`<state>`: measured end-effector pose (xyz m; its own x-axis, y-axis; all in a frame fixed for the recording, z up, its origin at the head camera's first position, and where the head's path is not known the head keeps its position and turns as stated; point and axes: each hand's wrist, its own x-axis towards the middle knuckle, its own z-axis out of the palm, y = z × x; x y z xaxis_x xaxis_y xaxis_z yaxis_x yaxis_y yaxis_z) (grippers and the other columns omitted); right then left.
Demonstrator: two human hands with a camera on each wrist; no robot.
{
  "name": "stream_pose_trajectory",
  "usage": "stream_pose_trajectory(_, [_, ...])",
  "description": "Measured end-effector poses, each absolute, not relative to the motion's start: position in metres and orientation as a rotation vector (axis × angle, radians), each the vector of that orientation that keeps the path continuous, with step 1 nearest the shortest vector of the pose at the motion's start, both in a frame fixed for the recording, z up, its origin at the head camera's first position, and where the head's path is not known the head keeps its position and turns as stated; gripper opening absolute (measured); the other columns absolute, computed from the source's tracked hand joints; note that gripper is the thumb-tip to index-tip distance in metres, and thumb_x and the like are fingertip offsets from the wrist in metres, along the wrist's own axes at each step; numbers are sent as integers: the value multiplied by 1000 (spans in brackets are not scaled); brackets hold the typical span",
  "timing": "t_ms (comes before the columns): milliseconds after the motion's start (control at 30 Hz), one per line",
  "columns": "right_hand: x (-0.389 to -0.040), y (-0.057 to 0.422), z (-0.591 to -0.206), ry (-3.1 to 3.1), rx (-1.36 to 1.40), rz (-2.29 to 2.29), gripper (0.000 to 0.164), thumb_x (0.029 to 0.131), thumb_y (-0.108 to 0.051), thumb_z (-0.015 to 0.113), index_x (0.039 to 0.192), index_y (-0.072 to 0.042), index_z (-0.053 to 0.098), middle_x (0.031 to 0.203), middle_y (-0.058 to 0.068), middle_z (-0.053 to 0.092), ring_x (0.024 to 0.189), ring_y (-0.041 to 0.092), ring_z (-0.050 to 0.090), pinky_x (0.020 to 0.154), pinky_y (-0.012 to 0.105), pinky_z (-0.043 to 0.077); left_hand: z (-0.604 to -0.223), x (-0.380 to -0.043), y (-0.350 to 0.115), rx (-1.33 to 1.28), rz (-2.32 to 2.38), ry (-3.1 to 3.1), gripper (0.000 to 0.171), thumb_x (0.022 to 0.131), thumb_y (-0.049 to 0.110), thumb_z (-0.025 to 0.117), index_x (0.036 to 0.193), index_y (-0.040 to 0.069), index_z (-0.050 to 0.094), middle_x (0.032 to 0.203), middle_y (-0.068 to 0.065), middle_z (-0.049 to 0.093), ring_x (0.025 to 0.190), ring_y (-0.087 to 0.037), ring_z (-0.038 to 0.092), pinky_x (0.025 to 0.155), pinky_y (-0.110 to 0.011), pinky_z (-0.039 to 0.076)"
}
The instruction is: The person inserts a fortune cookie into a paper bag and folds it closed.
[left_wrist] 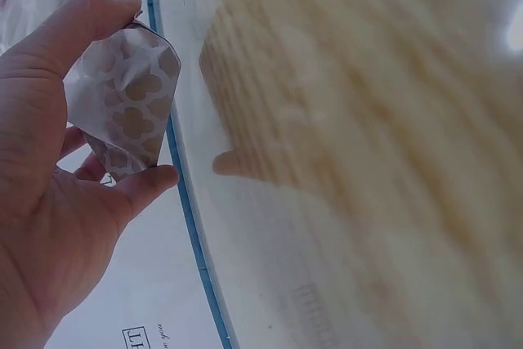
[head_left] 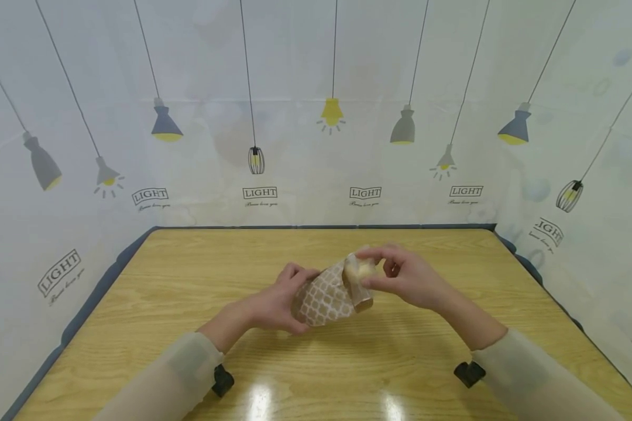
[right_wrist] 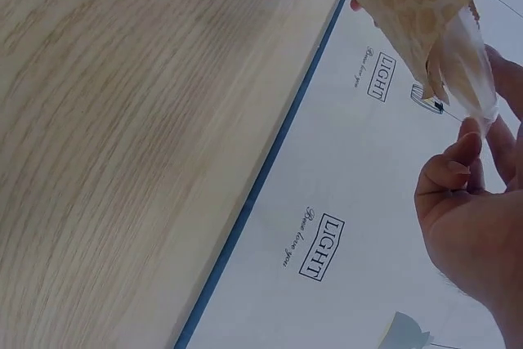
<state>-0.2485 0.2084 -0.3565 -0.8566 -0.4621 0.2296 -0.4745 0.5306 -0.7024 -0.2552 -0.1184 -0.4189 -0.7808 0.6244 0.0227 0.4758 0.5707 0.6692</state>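
A brown paper bag (head_left: 321,297) with a white lattice pattern is tilted above the wooden table, its opening turned to the right. My left hand (head_left: 278,301) grips the closed end, thumb below and fingers above, as the left wrist view shows on the bag's corner (left_wrist: 140,100). At the mouth, a pale yellowish item in clear plastic wrap (head_left: 362,270) sticks partly out; the rest is hidden inside the paper. My right hand (head_left: 413,276) pinches this item between thumb and fingers. In the right wrist view the wrap (right_wrist: 467,67) hangs toward those fingertips.
Beneath both hands lies a light wooden table (head_left: 189,269) with a dark blue edge strip (head_left: 326,227) along its back. White wall sheets (head_left: 295,70) printed with hanging lamps surround it on three sides. Black wrist mounts (head_left: 223,380) sit under both sleeves.
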Motion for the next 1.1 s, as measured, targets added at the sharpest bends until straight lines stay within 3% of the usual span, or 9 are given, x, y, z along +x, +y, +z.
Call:
stream_pose_trajectory(333, [-247, 198, -362, -2679, 884, 1242, 44, 92, -21, 90, 134, -16, 78, 103, 8, 57, 78, 17, 45, 67, 23, 40, -417, -257, -119, 910, 1026, 2597, 113, 77, 21, 97, 170, 21, 33, 151, -14, 34, 139, -33, 44, 122, -60, 45])
stream_pose_trajectory(700, [-243, 210, -368, -2564, 834, 1347, 41, 101, -16, 80, 142, -16, 73, 106, 5, 58, 72, 12, 44, 61, 26, 42, -418, -258, -122, 891, 1067, 2612, 115, 74, 21, 99, 168, 17, 34, 153, -18, 35, 140, -35, 46, 122, -64, 46])
stream_pose_trajectory(1100, [-248, 221, -373, -2625, 880, 1319, 45, 101, -20, 81, 146, -20, 73, 108, 5, 56, 75, 14, 42, 64, 27, 43, -418, -258, -122, 888, 1057, 2618, 114, 75, 18, 98, 168, 18, 34, 153, -18, 34, 140, -36, 46, 122, -63, 46])
